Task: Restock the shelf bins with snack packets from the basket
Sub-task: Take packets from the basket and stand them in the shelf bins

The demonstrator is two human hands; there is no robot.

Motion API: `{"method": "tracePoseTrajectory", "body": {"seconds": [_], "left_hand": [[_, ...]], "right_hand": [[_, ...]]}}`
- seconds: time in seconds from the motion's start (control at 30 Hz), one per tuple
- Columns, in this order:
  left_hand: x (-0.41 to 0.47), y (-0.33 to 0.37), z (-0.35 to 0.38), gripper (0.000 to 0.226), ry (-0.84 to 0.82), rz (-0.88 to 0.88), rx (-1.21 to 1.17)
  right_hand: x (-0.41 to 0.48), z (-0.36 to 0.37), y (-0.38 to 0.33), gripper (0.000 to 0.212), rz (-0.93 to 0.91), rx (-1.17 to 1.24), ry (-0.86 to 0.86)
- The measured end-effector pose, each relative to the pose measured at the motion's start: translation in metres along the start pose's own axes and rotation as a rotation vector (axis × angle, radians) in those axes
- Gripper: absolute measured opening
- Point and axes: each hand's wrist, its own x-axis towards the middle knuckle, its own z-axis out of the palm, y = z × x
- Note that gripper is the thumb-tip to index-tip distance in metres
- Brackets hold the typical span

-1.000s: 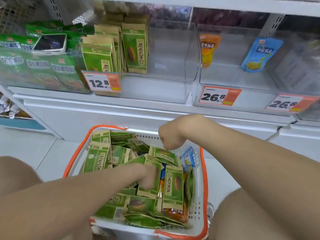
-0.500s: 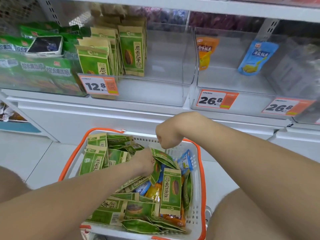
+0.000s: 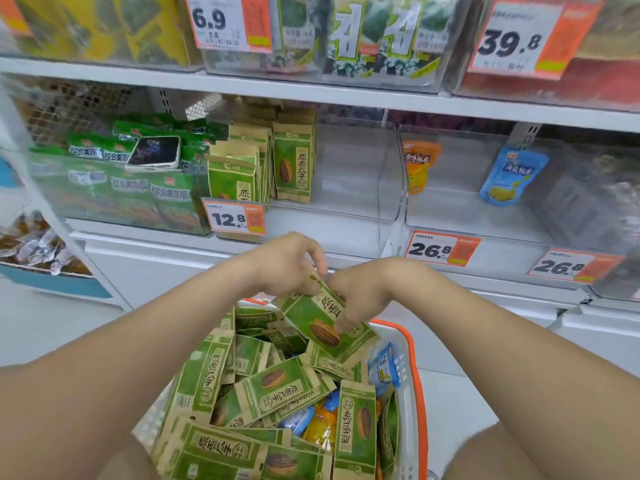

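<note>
Where both hands meet above the white plastic basket point(image 3: 414, 355), one green packet point(image 3: 311, 318) is held between them. Left hand point(image 3: 284, 265): fingers curled, pinching the packet's upper end. Right hand point(image 3: 363, 292): fingers curled round its right edge, one pressed on the printed face. The packet is flat, rectangular and paper-edged, with its long axis running from upper left to lower right. Matching packets stand upright in the clear bin point(image 3: 353, 188).

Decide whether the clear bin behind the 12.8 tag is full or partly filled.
Partly filled: green packets stand upright on the left of the bin; its right half is bare.
</note>
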Motion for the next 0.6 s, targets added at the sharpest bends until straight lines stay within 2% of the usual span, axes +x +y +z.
{"method": "tracePoseTrajectory", "body": {"seconds": [0.1, 0.17, 0.27, 0.37, 0.43, 0.53, 0.6], "left_hand": [[-0.005, 0.006, -0.025, 0.019, 0.174, 0.041, -0.195], [-0.003, 0.009, -0.038, 0.022, 0.414, 0.067, -0.291], [-0.003, 0.015, -0.052, 0.036, 0.715, 0.052, -0.349], [-0.002, 0.017, -0.055, 0.052, 0.756, 0.053, -0.381], [0.002, 0.019, -0.056, 0.054, 0.770, 0.109, -0.407], [0.009, 0.020, -0.070, 0.052, 0.822, 0.139, -0.425], [0.011, 0.018, -0.084, 0.052, 0.884, 0.116, -0.223]], "right_hand": [[-0.005, -0.010, 0.006, 0.027, -0.064, 0.239, 0.233], [-0.008, -0.016, 0.012, 0.024, -0.082, 0.498, 0.353], [-0.007, -0.021, 0.013, 0.024, -0.198, 0.963, 0.423], [0.004, -0.029, 0.008, 0.025, -0.219, 1.227, 0.633], [0.007, -0.037, 0.003, 0.023, -0.179, 1.357, 0.743], [0.012, -0.047, 0.000, 0.037, -0.112, 1.455, 0.744], [0.019, -0.051, 0.000, 0.038, -0.117, 1.471, 0.767]]}}
